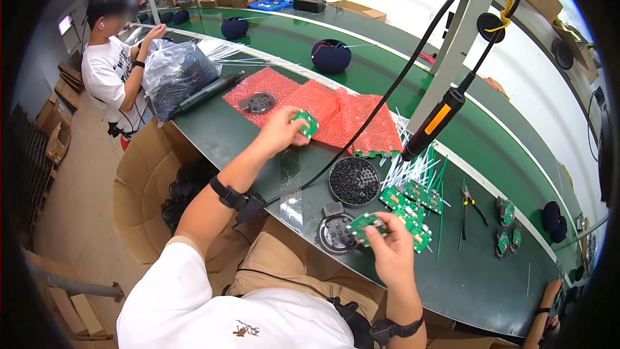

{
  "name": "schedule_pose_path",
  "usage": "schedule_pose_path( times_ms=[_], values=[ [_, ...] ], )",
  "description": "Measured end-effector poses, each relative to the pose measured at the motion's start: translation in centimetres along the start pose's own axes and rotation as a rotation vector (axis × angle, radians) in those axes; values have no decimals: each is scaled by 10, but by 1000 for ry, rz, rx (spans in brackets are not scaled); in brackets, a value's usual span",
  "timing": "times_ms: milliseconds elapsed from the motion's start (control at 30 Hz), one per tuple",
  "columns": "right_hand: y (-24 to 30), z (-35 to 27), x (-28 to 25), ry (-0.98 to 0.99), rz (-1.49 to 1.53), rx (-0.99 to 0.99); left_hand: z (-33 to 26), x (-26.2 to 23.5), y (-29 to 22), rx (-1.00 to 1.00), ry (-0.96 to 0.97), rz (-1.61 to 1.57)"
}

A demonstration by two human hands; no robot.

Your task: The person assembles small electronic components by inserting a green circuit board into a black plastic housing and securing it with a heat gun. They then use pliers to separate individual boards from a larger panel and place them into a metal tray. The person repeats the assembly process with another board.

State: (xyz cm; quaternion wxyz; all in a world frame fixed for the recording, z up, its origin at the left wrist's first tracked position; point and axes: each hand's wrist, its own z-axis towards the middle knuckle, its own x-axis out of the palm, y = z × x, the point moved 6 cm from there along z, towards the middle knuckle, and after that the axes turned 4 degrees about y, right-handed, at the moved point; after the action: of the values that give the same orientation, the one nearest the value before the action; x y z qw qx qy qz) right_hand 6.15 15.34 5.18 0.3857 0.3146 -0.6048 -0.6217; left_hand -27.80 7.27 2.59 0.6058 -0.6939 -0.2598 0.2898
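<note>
My left hand (281,132) pinches a small green circuit board (307,125) above the table, next to red bubble wrap (310,105). In my right hand (394,249) is another green circuit board (363,225), held over the rim of a round black plastic housing (334,235) near the table's front edge. A black round dish (354,181) full of small black parts stands between the hands and farther off. To the right of it lies a pile of green circuit boards (407,212). A second round dark housing (258,103) rests on the bubble wrap, beyond my left hand.
A black electric screwdriver (435,123) hangs on a cable over the table. Pliers (475,205), white strips (413,171) and several housings with boards (506,212) lie to the right. A co-worker (116,58) stands at the left by a plastic bag (177,72); another person's arm (544,310) shows lower right.
</note>
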Motion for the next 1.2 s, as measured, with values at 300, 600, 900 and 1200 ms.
schedule_pose_path(
  times_ms=[300,600,900,1200],
  values=[
    [3,-5,20,-75,19,11,-162,81,-78,393,641,462],
    [31,-36,-76,-311,-976,-74,-56,-22,-14,161,93,253],
    [10,-53,-100,-317,-1128,-77,13,-139,-15,164,-601,1192],
    [29,-43,-76,-266,-730,-98,-61,-72,-80,552,-369,624]
  ],
)
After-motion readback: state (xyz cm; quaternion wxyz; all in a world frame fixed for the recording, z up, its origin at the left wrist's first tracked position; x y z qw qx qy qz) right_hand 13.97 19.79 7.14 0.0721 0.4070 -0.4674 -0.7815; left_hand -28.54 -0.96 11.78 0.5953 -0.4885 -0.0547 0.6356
